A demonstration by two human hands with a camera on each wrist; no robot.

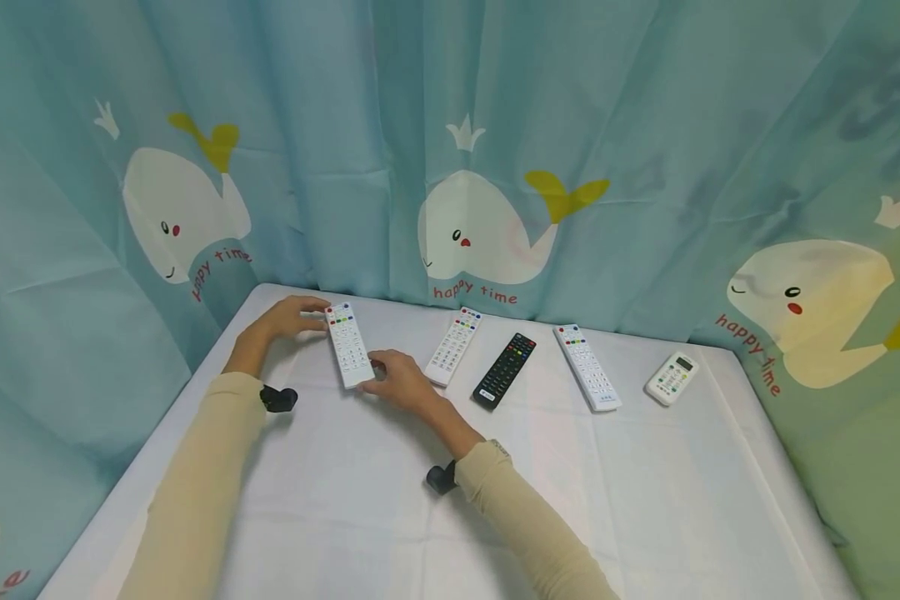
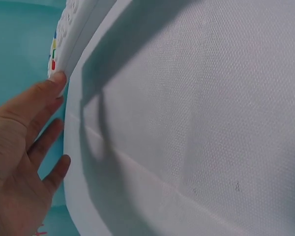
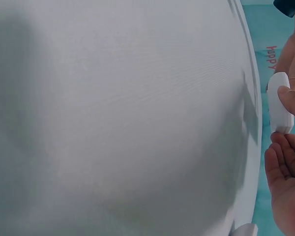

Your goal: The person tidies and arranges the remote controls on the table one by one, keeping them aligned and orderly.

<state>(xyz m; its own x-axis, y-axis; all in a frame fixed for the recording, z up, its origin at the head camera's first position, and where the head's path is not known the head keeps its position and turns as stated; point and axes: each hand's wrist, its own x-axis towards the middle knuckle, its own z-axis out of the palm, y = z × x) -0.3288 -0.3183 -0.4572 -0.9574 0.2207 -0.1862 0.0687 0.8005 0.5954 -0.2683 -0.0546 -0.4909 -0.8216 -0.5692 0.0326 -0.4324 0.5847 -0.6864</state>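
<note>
A white remote control [image 1: 349, 348] with coloured buttons near its top is held up at the left of the table, face toward the head camera. My left hand [image 1: 288, 317] pinches its upper left edge; in the left wrist view the thumb lies on the remote's corner beside the red button, and the other fingers spread below. At the lower end, my right hand [image 1: 405, 382] grips the bottom corner between thumb and fingers. The right wrist view catches the remote's plain bottom end [image 3: 280, 110] between them. A shadow falls on the cloth beneath.
Rightward along the back lie a second white remote [image 1: 453, 346], a black remote [image 1: 504, 371], a third white remote [image 1: 587, 368] and a small white remote with a display [image 1: 672, 378]. A white cloth [image 1: 345, 500] covers the table. Blue whale-print curtains [image 1: 330, 208] hang behind and beside it.
</note>
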